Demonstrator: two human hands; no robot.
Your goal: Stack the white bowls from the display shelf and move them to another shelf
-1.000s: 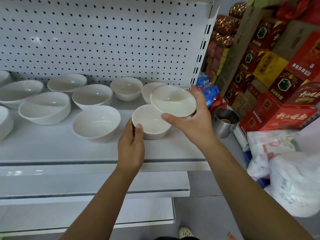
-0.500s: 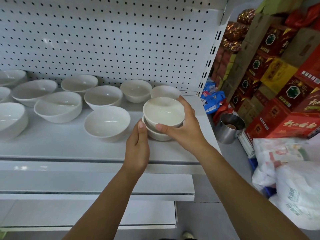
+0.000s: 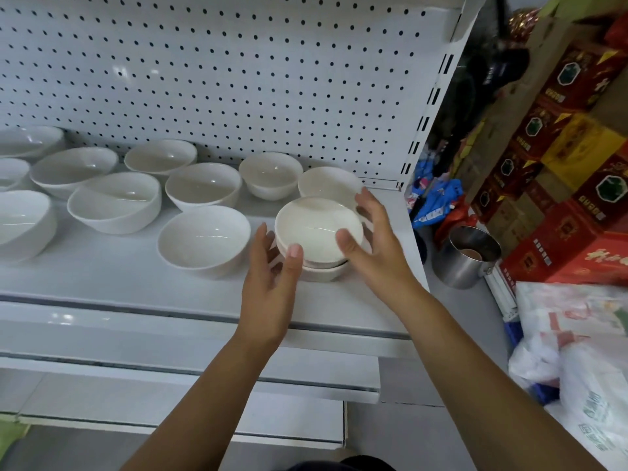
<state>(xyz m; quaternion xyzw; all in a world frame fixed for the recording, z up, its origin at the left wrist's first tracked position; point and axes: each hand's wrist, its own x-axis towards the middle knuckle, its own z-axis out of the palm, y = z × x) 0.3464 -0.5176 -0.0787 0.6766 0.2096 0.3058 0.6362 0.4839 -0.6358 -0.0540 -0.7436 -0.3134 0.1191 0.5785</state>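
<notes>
White glazed bowls sat nested as a stack of two between the person's hands, on the display shelf (image 3: 102, 283) near its right end. The top bowl (image 3: 317, 229) sat upright inside the lower bowl (image 3: 323, 271), whose rim and base showed just beneath it.

The left hand (image 3: 268, 283) was at the stack's left side, relaxed. Its fingers lay fairly straight beside the bowl wall and its thumb tip rested against the near wall of the top bowl; it gripped nothing.

The right hand (image 3: 373, 246) was at the stack's right side, released, with its fingers spread and straight, rising past the far rim. Its thumb lay across the near right edge of the top bowl; whether the palm touched the bowl could not be told.

Just left of the left hand stood a larger white bowl (image 3: 204, 239), apart from the stack. Beyond the right hand's fingertips stood another small bowl (image 3: 328, 181), close behind the stack, and left of that a third small bowl (image 3: 270, 175). Further left of the left hand, more white bowls (image 3: 114, 202) stood in loose rows up to the perforated back panel (image 3: 238, 79).

To the right of the right hand, off the shelf and lower, stood a steel mug (image 3: 469, 256). Red cartons (image 3: 577, 232) were stacked beyond it, and white plastic bags (image 3: 577, 351) lay nearer the person's right forearm
</notes>
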